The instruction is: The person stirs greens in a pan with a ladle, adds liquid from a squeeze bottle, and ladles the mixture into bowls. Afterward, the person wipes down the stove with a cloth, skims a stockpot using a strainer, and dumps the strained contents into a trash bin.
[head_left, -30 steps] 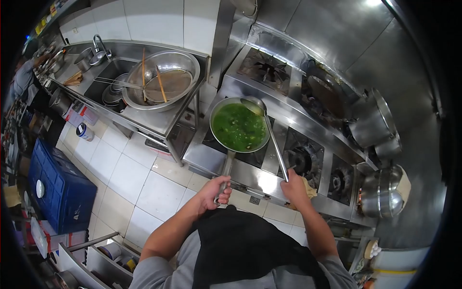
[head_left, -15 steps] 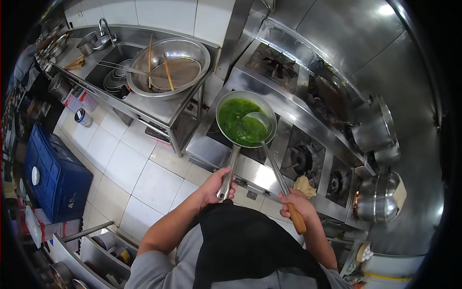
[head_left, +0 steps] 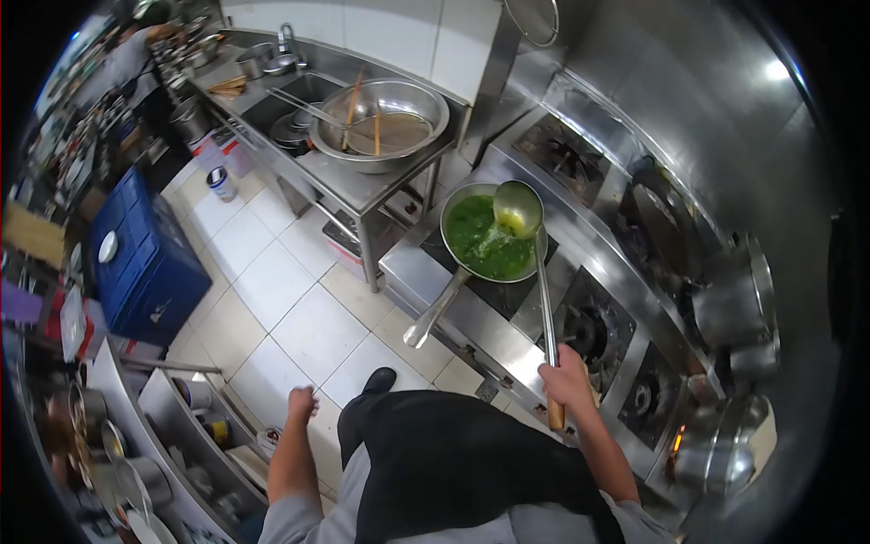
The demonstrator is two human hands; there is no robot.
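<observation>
My right hand (head_left: 568,379) is wrapped round the wooden-ended handle of a metal ladle (head_left: 518,208). The ladle's bowl is tilted over the pan, and liquid runs from it into the green soup (head_left: 480,238). The soup fills a pan (head_left: 450,201) on a front burner of the stove. Its metal handle (head_left: 435,311) points toward me with no hand on it. My left hand (head_left: 304,404) is off to the left above the floor, fingers curled, with nothing visible in them.
A steel counter (head_left: 337,186) with a sink holds a large metal bowl (head_left: 426,109). Pots (head_left: 739,290) stand right of the burners; a flame shows beside a lower pot (head_left: 725,444). A blue cooler (head_left: 149,263) and drawers are left. A person (head_left: 136,68) stands far back.
My left hand has let go of the pan's handle and moved down to the left. The ladle has risen out of the soup and tipped. The view has shifted left.
</observation>
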